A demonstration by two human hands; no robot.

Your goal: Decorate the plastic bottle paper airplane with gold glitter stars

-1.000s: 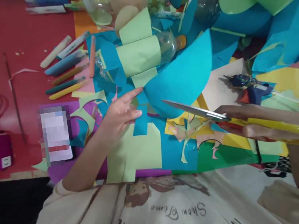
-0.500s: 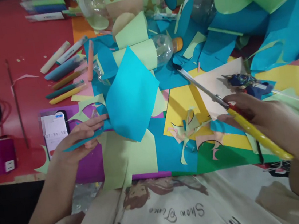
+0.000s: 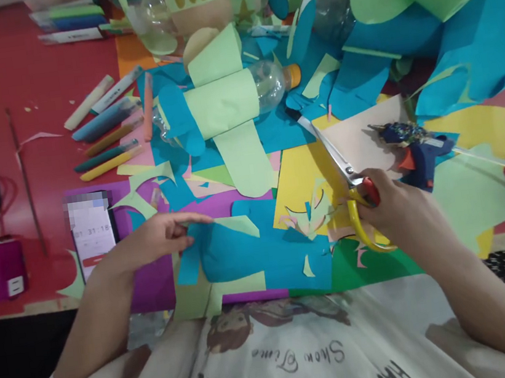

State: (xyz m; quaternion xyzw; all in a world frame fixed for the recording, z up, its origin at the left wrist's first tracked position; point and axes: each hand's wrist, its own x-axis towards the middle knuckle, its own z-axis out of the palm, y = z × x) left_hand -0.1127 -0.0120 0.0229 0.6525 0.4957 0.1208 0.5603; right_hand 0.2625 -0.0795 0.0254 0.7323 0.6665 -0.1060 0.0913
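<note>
The rounded blue paper piece (image 3: 233, 252) lies on the wearer's side of the clear, green-wrapped plastic bottle (image 3: 270, 85). Left hand (image 3: 165, 232): half open, gripping nothing, index extended at the piece's edge. Right hand (image 3: 386, 199): closed around yellow-handled metal scissors (image 3: 349, 172), blades toward the bottle's orange cap (image 3: 293, 76).

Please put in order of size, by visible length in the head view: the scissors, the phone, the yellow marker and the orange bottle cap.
1. Scissors
2. Phone and yellow marker: too alike to rank
3. Orange bottle cap
</note>
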